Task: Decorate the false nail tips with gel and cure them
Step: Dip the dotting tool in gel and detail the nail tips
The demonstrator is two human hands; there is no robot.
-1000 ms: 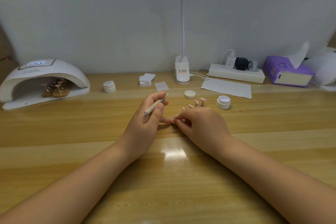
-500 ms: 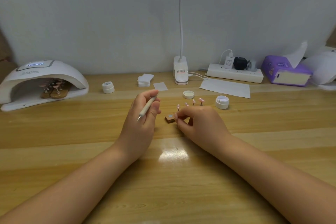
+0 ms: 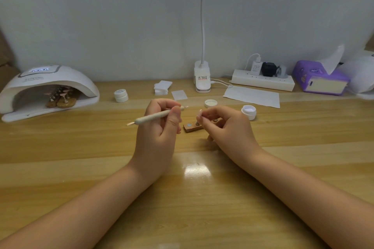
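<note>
My left hand grips a white gel pen lying nearly level, its thin tip pointing left. My right hand pinches a small nail tip stand just above a brown wooden holder, whose right part hides behind the fingers. An open white gel jar sits to the right and its lid lies behind the hands. A white curing lamp at the far left has more nail tip holders inside.
A closed white jar, stacked wipes, a small white pad and a paper sheet lie behind the hands. A clip lamp, power strip and purple tissue box line the wall.
My left hand turned the pen from upright to nearly level, tip leftward. My right hand lifted one nail tip stand off the wooden holder, exposing the holder's left end.
</note>
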